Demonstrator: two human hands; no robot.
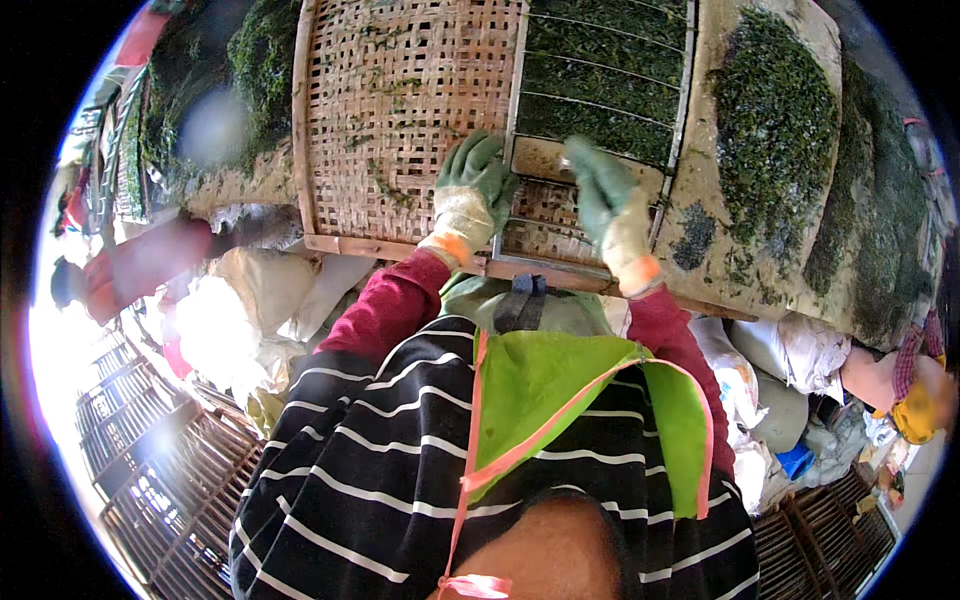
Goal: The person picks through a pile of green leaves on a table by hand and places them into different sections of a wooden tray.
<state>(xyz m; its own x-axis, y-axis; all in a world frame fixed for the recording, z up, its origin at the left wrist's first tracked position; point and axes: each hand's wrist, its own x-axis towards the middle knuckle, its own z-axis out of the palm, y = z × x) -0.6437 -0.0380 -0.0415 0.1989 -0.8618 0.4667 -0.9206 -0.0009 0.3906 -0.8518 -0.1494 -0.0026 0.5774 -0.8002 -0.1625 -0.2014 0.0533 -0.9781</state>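
Both my hands wear green-dipped work gloves. My left hand (pixel 474 188) lies open on a woven bamboo mat (pixel 340 110), fingers slightly apart, its thumb side against the rim of a narrow slatted frame (pixel 516 75). Inside the frame, dark green shredded seaweed (pixel 590 115) fills the far sections between thin crossbars. A flat tan wooden board (pixel 538 157) spans the frame just nearer than the seaweed. Over that board my right hand (pixel 603 188), a little blurred, closes with its fingers together; its palm side is hidden. Bare bamboo weave shows between my wrists.
Wet seaweed heaps (pixel 775 115) lie on a tan board to the right, and another green pile (pixel 265 75) is at the far left. White sacks (pixel 270 290) lie beneath the table edge. Slatted racks (pixel 165 480) stand low left. Blurred arms of other people (pixel 140 265) show at both sides.
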